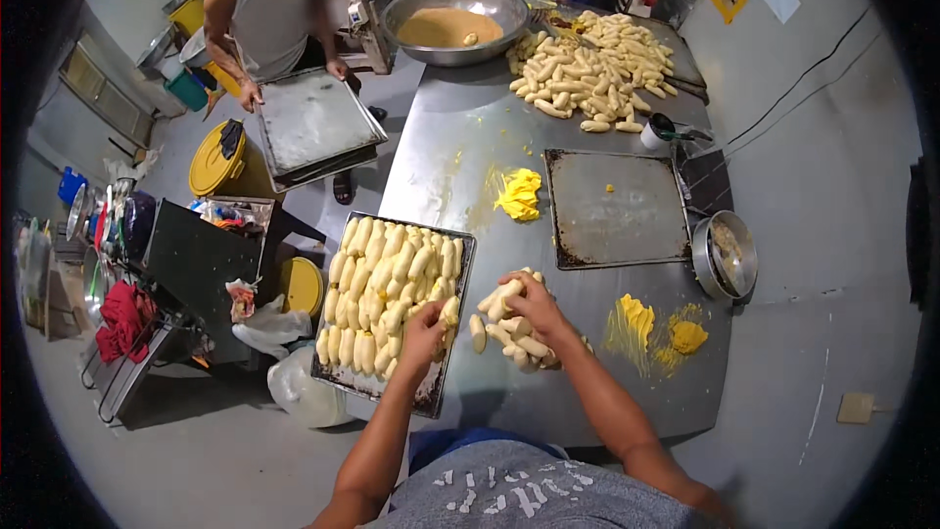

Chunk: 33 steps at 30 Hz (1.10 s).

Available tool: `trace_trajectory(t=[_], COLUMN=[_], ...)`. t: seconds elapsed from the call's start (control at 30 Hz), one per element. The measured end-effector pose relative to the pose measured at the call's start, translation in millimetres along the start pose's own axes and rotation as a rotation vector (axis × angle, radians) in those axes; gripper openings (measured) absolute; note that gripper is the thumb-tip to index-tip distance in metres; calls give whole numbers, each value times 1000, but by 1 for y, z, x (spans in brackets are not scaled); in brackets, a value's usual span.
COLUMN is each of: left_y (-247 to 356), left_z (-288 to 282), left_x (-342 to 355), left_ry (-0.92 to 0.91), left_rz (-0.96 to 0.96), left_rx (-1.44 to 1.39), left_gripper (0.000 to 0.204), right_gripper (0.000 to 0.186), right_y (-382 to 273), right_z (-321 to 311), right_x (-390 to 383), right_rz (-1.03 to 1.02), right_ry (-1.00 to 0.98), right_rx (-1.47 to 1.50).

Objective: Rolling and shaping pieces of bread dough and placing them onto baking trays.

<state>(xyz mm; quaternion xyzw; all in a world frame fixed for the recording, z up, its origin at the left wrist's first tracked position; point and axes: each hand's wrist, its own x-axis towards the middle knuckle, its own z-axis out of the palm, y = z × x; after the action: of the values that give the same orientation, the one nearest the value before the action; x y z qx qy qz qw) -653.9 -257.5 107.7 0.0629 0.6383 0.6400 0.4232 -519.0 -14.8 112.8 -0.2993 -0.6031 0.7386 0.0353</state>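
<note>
Pale dough rolls [367, 269] lie packed in rows on a dark baking tray [428, 402] at the table's left edge. Over the tray's near right side, my left hand [423, 338] is closed on a dough roll [449, 312]. To the right, my right hand [539, 309] grips one or more dough rolls [502, 300] above a small heap of loose dough rolls [524, 348] on the metal table [470, 372]. One loose roll [478, 333] lies between the tray and the heap. My right fingertips are partly hidden by the rolls.
An empty tray [617, 211] lies beyond my right hand, beside yellow spread [519, 194]. More yellow smears [636, 321] are at right, near metal bowls [725, 255]. Farther back are a big roll pile [587, 69] and a crumb-filled bowl [455, 24]. A person [264, 20] holds stacked trays [313, 122].
</note>
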Motion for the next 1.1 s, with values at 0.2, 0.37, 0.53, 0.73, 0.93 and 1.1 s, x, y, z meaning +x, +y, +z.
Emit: trace_trajectory(t=[0.2, 0.37, 0.53, 0.73, 0.93, 1.1], left_y=[31, 31, 20, 48, 109, 143], left_z=[-6, 2, -5, -6, -15, -21], left_x=[2, 21, 55, 97, 165, 237], left_ry=[73, 49, 62, 81, 197, 239], left_rz=[46, 46, 85, 223, 231, 431], left_rx=[-114, -77, -36, -13, 436, 665], left_gripper=[32, 30, 30, 29, 34, 56], right_gripper=[47, 38, 34, 44, 41, 63], right_y=[0, 31, 22, -5, -61, -111], right_z=[-1, -6, -2, 7, 36, 46], right_x=[15, 21, 20, 60, 154, 224], right_rz=[65, 101, 123, 93, -17, -105], right_ry=[-28, 116, 262, 145, 131, 293], right_rx=[402, 340, -175, 51, -65, -252])
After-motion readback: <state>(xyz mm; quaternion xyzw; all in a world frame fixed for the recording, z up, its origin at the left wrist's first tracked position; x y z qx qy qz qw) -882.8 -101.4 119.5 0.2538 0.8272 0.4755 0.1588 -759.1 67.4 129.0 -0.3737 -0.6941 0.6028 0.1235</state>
